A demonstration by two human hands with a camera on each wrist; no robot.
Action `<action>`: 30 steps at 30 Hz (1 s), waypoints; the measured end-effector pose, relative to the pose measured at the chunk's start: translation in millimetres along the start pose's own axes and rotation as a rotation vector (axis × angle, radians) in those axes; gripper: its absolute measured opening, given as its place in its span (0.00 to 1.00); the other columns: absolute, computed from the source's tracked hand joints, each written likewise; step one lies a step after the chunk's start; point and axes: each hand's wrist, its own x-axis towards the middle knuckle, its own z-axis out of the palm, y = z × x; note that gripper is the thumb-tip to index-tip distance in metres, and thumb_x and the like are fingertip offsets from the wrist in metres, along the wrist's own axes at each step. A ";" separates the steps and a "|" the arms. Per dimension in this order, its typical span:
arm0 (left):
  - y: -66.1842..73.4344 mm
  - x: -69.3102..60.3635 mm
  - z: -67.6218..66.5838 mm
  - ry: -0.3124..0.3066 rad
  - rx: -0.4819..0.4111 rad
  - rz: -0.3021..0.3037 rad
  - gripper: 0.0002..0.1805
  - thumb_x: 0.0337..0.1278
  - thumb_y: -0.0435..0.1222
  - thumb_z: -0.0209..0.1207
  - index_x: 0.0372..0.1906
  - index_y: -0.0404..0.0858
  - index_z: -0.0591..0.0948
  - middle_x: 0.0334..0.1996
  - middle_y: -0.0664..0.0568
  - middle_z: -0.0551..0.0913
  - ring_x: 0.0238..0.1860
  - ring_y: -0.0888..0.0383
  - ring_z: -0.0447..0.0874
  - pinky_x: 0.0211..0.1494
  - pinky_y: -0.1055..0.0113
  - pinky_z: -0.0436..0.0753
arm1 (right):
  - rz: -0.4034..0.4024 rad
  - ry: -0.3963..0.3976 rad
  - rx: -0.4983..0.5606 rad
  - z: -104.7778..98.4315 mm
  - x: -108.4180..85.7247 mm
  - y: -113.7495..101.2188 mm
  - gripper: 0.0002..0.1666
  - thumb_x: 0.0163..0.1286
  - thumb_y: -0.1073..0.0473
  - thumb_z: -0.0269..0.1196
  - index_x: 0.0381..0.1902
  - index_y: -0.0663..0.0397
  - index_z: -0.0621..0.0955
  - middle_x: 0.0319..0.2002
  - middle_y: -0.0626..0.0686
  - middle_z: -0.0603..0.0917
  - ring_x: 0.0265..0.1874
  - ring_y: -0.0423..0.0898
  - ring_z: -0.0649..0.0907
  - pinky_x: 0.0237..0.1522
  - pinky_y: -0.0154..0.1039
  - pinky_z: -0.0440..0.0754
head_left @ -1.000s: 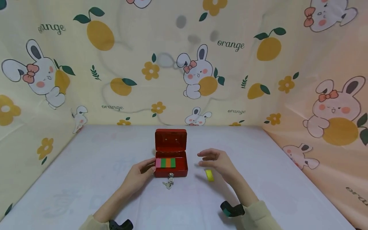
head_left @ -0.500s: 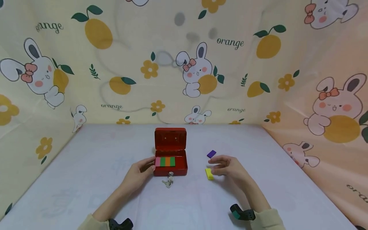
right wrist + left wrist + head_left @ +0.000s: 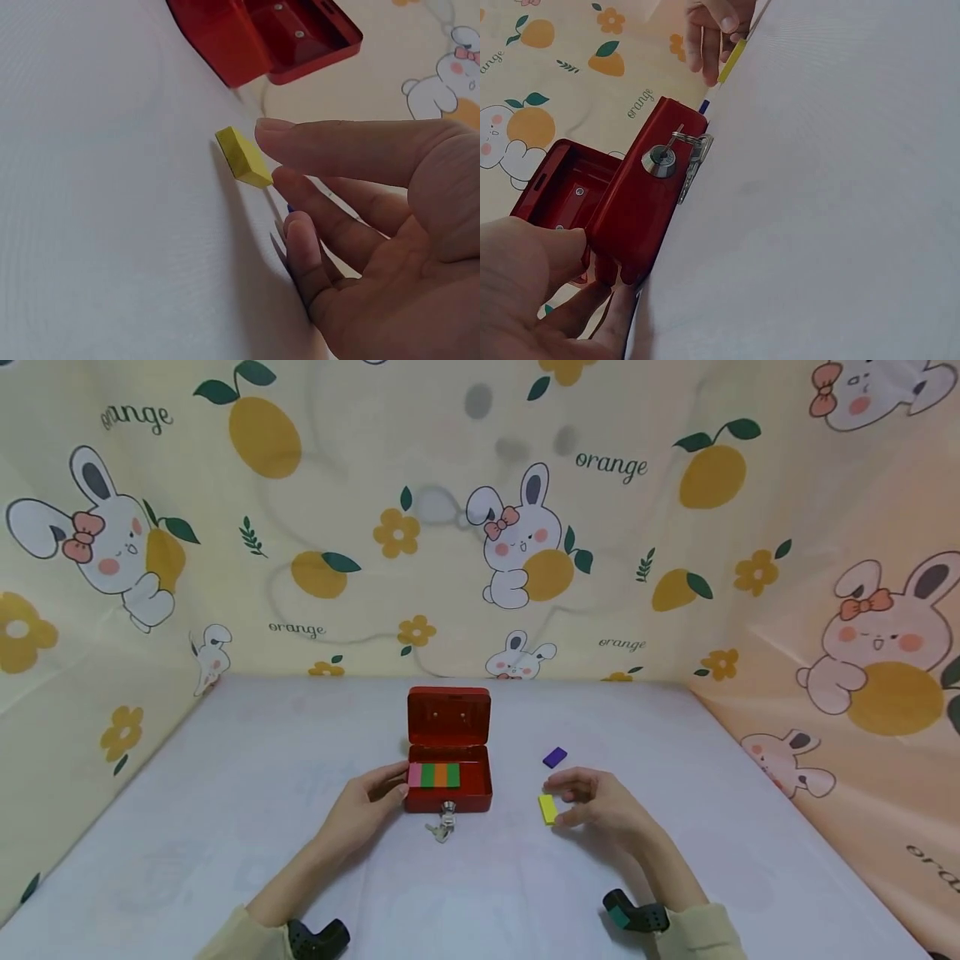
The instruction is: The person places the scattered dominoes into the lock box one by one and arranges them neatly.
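A red metal cash box point(image 3: 471, 787) stands with its lid point(image 3: 448, 717) raised. Several pink, green and orange blocks point(image 3: 435, 775) lie in a row inside it, along the left. My left hand point(image 3: 365, 806) rests against the box's left side; thumb and fingertips touch the outer wall in the left wrist view. To the right of the box, my right hand point(image 3: 603, 806) is around the near end of a yellow block point(image 3: 548, 810). Its thumb and fingers are apart, close to the block; contact is hard to tell. A purple block point(image 3: 555, 757) lies just beyond that hand.
Keys point(image 3: 441, 832) hang from the lock point(image 3: 658, 160) on the box's front. A white cover point(image 3: 480, 893) spreads over the table. Behind it and along both sides rises a cloth point(image 3: 435, 435) printed with rabbits and oranges.
My right hand has moved right and nearer to me, down to the yellow block, and the purple block has come into view behind it. My left hand stays at the box.
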 end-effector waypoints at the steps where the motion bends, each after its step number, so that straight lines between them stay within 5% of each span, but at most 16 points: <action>1: 0.5 0.4 -0.1 -0.001 0.003 0.004 0.25 0.65 0.40 0.58 0.66 0.45 0.73 0.61 0.52 0.75 0.64 0.51 0.68 0.64 0.49 0.69 | 0.001 0.004 -0.002 0.0 0.0 0.1 0.31 0.48 0.69 0.74 0.54 0.58 0.79 0.51 0.56 0.82 0.45 0.54 0.73 0.45 0.38 0.75; 30: 2.4 2.4 -0.5 0.000 0.012 0.007 0.25 0.65 0.39 0.58 0.66 0.44 0.73 0.61 0.51 0.75 0.65 0.51 0.67 0.65 0.49 0.67 | 0.051 0.057 -0.031 7.0 3.9 -0.9 0.32 0.43 0.79 0.71 0.49 0.57 0.81 0.48 0.52 0.83 0.43 0.52 0.72 0.46 0.39 0.74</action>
